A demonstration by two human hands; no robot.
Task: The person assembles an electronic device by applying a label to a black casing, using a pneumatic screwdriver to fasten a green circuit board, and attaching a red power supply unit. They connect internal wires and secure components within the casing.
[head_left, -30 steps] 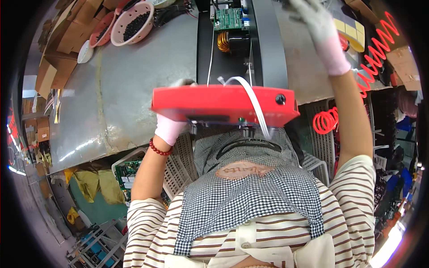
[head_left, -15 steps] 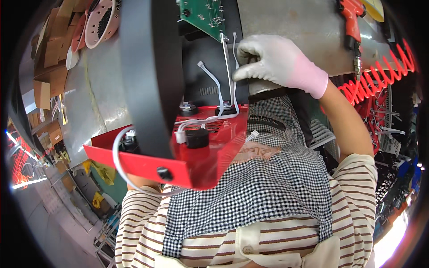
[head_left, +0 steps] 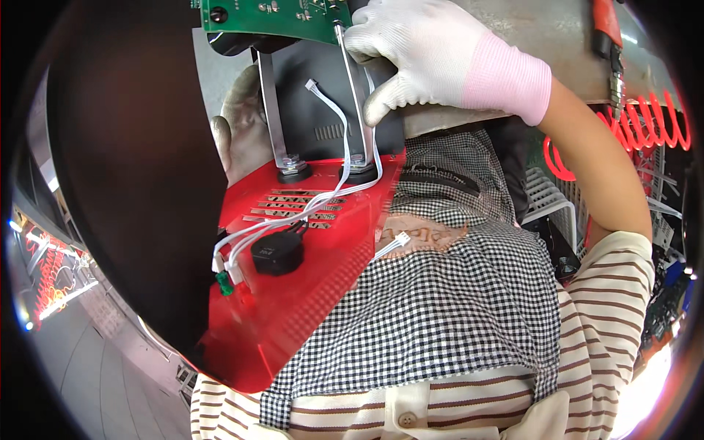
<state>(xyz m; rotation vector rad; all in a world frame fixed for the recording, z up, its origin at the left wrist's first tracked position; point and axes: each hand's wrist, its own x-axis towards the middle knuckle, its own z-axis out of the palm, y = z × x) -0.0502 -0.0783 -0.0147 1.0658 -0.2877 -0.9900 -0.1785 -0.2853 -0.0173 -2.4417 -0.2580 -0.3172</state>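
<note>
A red and black housing point(head_left: 297, 323) is tilted in front of me, its dark curved panel point(head_left: 132, 183) filling the left side. My left hand point(head_left: 246, 121), in a soiled glove, grips the housing from the far side; the panel hides part of it. My right hand point(head_left: 433, 59), in a white glove with pink cuff, has thumb and fingers curled at the right metal strip point(head_left: 356, 95). A white cable point(head_left: 343, 132) with a loose plug stands between this strip and the left metal strip point(head_left: 271, 110). The green circuit board point(head_left: 279, 22) sits atop the strips.
Inside the red base lie a round black part point(head_left: 277, 253) and plugged white leads. Another white connector point(head_left: 396, 243) hangs over my checked apron point(head_left: 440, 308). A red coiled air hose point(head_left: 645, 121) and a red-handled air tool point(head_left: 607, 29) are at the right, near the metal table point(head_left: 513, 22).
The housing has turned and tilted, showing more of its vented red base, the circuit board and both strips. My left hand has come into view; my right hand has shifted up and left.
</note>
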